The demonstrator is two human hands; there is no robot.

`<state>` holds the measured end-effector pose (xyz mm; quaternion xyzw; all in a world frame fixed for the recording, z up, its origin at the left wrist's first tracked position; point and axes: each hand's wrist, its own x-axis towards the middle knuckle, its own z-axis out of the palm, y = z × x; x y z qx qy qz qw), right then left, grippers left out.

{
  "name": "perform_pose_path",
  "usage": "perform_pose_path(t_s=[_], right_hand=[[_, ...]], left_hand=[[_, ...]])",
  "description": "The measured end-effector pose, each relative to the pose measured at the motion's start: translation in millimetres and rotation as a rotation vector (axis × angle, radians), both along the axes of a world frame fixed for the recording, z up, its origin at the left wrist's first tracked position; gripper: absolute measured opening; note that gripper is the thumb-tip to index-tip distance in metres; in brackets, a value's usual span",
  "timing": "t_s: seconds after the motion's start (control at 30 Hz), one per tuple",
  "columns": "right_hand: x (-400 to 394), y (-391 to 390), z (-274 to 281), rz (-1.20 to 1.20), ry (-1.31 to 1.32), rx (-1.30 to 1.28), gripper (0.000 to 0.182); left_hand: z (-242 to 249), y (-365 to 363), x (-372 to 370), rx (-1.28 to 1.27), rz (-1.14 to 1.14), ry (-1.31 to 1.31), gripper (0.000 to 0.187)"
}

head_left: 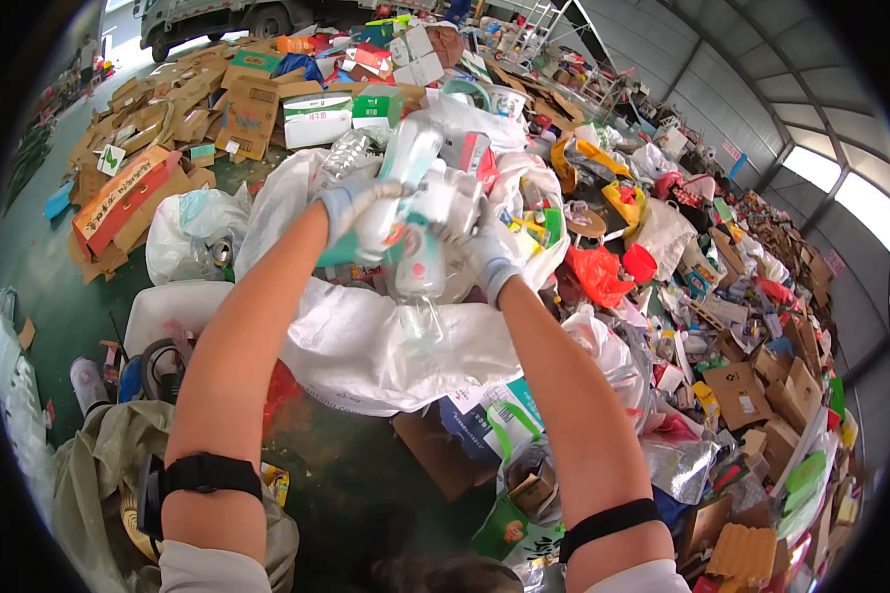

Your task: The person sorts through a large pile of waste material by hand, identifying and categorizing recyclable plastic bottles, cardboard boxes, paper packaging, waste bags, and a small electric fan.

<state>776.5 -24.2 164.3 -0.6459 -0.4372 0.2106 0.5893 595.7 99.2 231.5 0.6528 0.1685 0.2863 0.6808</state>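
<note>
Both arms reach forward over a large white woven sack point(396, 341) that lies open, with bottles in its mouth. My left hand point(359, 206), in a pale glove, is closed against a cluster of white and clear plastic bottles point(405, 168). On the right side of the same cluster is my right hand point(480, 247), also gloved, its fingers curled round bottles. A clear bottle with a pink mark point(418, 267) hangs between the hands above the sack. Motion blurs the bottles, and their exact number cannot be made out.
Flattened cardboard point(252, 117) is piled at the back left, below a truck point(218, 18). Mixed waste with a red bag point(598, 277) covers the right side. A white bag point(183, 237) and a white tub point(168, 311) stand left of the sack. A green bag point(509, 514) lies below.
</note>
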Motion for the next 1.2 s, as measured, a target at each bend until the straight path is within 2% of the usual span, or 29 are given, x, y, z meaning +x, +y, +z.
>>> perform_pose_path(t_s=[0.03, 0.07, 0.13, 0.17, 0.23, 0.27, 0.3, 0.33, 0.37, 0.4, 0.43, 0.47, 0.5, 0.53, 0.6, 0.67, 0.7, 0.73, 0.77, 0.8, 0.83, 0.9, 0.97, 1.0, 1.03, 1.07, 1.1, 1.13, 1.2], right_hand=[[-4, 0, -15, -0.164, -0.309, -0.286, 0.107], [-14, -9, -24, -0.005, -0.214, -0.19, 0.096], [-38, -16, -13, -0.096, -0.238, -0.34, 0.086], [-44, -20, -5, -0.098, -0.23, -0.338, 0.086], [-48, -32, 7, -0.219, -0.366, -0.428, 0.077], [-45, -41, 7, -0.227, -0.356, -0.427, 0.077], [-43, -55, 6, -0.145, -0.31, -0.342, 0.076], [-44, -69, 6, -0.074, -0.27, -0.251, 0.074], [-56, -93, 20, -0.037, -0.511, -0.351, 0.078], [-54, -115, 14, 0.07, -0.867, -0.547, 0.085], [-68, -139, 22, 0.12, -1.213, -0.551, 0.091], [-74, -155, 12, 0.18, -1.422, -0.63, 0.092], [-88, -165, 24, 0.3, -1.519, -0.929, 0.091], [-83, -175, 5, 0.286, -1.718, -0.951, 0.067], [-71, -186, -10, 0.308, -1.913, -1.026, 0.033], [-59, -193, -9, 0.168, -1.927, -0.936, 0.016], [-57, -197, -1, 0.059, -1.863, -0.832, 0.013], [-59, -202, 29, -0.078, -1.715, -0.705, 0.012], [-63, -209, 65, -0.171, -1.718, -0.601, 0.014], [-76, -218, 104, -0.214, -1.578, -0.679, 0.014], [-82, -233, 124, -0.199, -1.474, -0.6, 0.018], [-90, -262, 133, -0.174, -1.32, -0.456, 0.028], [-94, -319, 132, -0.076, -1.318, -0.41, 0.038], [-99, -355, 132, -0.018, -1.367, -0.431, 0.036], [-108, -398, 126, -0.058, -1.359, -0.512, 0.035], [-116, -444, 119, -0.089, -1.353, -0.59, 0.034], [-118, -490, 104, -0.112, -1.321, -0.678, 0.032], [-124, -540, 87, -0.152, -1.282, -0.732, 0.032], [-142, -645, 52, -0.295, -1.01, -0.976, 0.031]], left_hand=[[-21, 14, -7, 0.268, 0.022, 0.231, 0.062], [-38, 28, -11, 0.542, 0.047, 0.458, 0.069], [-49, 28, -19, 0.757, 0.08, 0.911, 0.077], [-54, 24, -25, 0.762, 0.076, 0.917, 0.077], [-52, 6, -43, 0.98, 0.349, 0.954, 0.078], [-47, -3, -54, 0.984, 0.445, 0.895, 0.075], [-39, -16, -67, 0.988, 0.534, 0.831, 0.073], [-26, -41, -84, 1.049, 0.487, 0.704, 0.073], [-15, -70, -97, 1.107, 0.435, 0.555, 0.072], [-18, -91, -107, 1.319, 0.324, 0.593, 0.071], [-24, -109, -111, 1.512, 0.252, 0.628, 0.071], [-33, -121, -112, 1.619, 0.231, 0.704, 0.066], [-45, -127, -113, 1.73, 0.215, 0.791, 0.062], [-79, -112, -113, 1.721, 0.094, 0.942, 0.054], [-78, -100, -113, 1.733, -0.01, 1.076, 0.046], [-25, -113, -146, 1.695, -0.49, 0.968, 0.029], [-12, -107, -156, 1.685, -0.404, 0.883, 0.025], [2, -100, -169, 1.662, -0.329, 0.814, 0.021], [26, -105, -181, 1.673, -0.21, 0.743, 0.019], [44, -112, -195, 1.686, -0.088, 0.671, 0.017], [42, -117, -207, 1.691, -0.106, 0.7, 0.017], [35, -131, -208, 1.443, 0.014, 0.589, 0.019], [25, -171, -213, 1.579, 0.309, 0.457, 0.025], [7, -171, -217, 1.442, 0.304, 0.394, 0.033], [18, -208, -220, 1.422, 0.305, 0.29, 0.035], [11, -232, -222, 1.268, 0.227, 0.145, 0.037], [7, -255, -223, 1.213, 0.163, 0.172, 0.036], [-6, -278, -219, 0.978, 0.05, 0.067, 0.032], [-18, -327, -205, 0.461, -0.14, 0.034, 0.028]])
